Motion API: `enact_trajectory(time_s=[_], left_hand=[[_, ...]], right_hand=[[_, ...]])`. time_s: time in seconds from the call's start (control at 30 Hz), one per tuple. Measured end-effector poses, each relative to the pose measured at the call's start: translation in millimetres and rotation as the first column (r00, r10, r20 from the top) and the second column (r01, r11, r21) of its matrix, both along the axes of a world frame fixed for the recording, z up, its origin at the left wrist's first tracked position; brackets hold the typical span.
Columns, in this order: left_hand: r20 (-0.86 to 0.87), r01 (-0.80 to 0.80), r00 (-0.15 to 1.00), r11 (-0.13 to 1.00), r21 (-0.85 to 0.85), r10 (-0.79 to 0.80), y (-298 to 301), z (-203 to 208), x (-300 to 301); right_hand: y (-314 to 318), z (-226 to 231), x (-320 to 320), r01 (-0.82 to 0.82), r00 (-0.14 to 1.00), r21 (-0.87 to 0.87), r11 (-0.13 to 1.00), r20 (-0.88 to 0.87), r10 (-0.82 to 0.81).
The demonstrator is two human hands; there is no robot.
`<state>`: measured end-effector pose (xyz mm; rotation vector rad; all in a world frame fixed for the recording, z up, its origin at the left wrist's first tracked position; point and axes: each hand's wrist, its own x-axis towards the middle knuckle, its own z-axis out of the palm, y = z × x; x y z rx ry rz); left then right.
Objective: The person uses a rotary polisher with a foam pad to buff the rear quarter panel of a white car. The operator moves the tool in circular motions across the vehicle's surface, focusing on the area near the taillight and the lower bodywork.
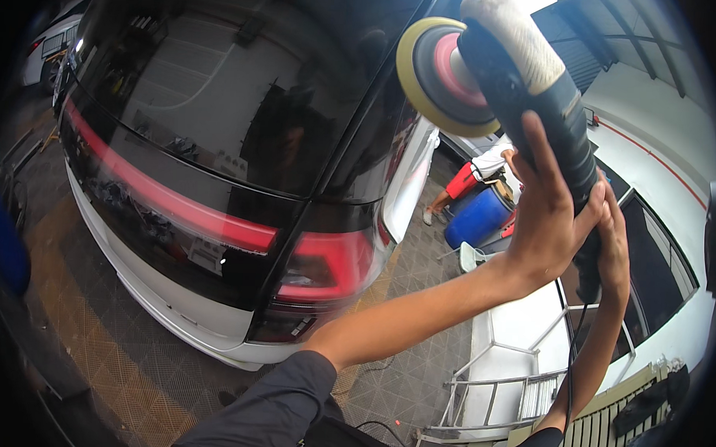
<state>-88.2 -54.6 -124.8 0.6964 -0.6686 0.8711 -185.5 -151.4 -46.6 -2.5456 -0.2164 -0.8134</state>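
Raised at the upper right is a corded car polisher (528, 95) with a dark body, a pale worn cover at its head and a round yellow-edged pad (426, 76). The pad faces the rear corner of a car (191, 257) with black glass and red tail lights; whether it touches the car I cannot tell. My left hand (549, 206) grips the polisher's body, its index finger stretched along the side. Closed round the rear end is my right hand (612, 244), partly hidden by the tool. A black cord (579, 341) runs down beside my right forearm.
Beyond the car, a person in red shorts (462, 180) stands near a blue drum (480, 216). A metal frame (486, 393) and a slatted bench (603, 421) are at the lower right. Patterned tiles (125, 357) cover the floor. Another white vehicle (61, 40) shows far left.
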Motion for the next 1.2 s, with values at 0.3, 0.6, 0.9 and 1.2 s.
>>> enact_trajectory(time_s=[0.3,0.6,0.9,1.2], left_hand=[[-0.008,0.287,0.958,0.954,0.088,-0.287,-8,-91,-31],[-0.079,0.267,0.964,0.909,0.321,-0.256,-47,-196,-48],[-0.037,0.146,0.989,0.987,0.073,-0.143,-20,-107,-7],[0.144,0.022,0.989,0.994,0.108,-0.038,-4,-5,51]], right_hand=[[-9,-59,-10,-0.122,0.983,-0.068,0.99,-0.147,0.112],[-48,-111,13,-0.355,0.896,-0.084,0.931,-0.316,0.313],[-62,-79,29,-0.324,0.913,-0.026,0.946,-0.273,0.305],[-55,-50,28,-0.001,0.97,-0.224,0.975,0.237,0.056]])
